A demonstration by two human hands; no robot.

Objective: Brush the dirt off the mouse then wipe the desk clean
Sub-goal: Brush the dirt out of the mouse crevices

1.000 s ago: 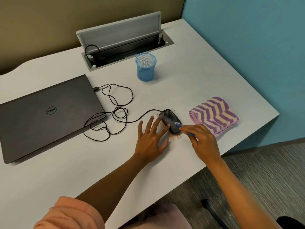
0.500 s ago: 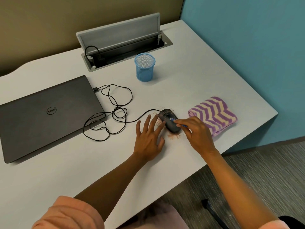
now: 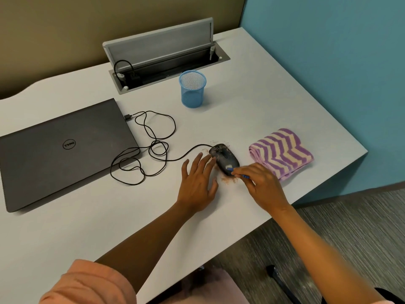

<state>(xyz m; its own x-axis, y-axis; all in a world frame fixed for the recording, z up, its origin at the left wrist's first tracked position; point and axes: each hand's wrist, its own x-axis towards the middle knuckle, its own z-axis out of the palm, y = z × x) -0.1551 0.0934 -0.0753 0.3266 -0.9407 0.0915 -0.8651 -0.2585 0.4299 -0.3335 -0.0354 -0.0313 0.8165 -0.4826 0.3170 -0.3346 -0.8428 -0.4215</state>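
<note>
A black wired mouse (image 3: 223, 156), speckled with dirt, lies on the white desk (image 3: 252, 119). Pinkish-brown crumbs (image 3: 228, 180) are scattered on the desk just in front of it and a few behind it. My left hand (image 3: 198, 183) lies flat on the desk, straight fingers touching the mouse's left side. My right hand (image 3: 260, 185) pinches a small blue brush (image 3: 235, 171) whose white bristles touch the mouse's near end. Folded to the right of the mouse is a purple and cream striped cloth (image 3: 281, 153).
A shut grey laptop (image 3: 63, 150) lies at the left, with the mouse's black cable (image 3: 151, 148) looped beside it. A blue mesh cup (image 3: 192, 88) stands behind the mouse, before an open cable hatch (image 3: 166, 55). The desk's edge runs close to my right wrist.
My right hand moved the brush up the mouse towards its middle, then back down to its near end. More crumbs lie in front of the mouse. My left hand stayed put.
</note>
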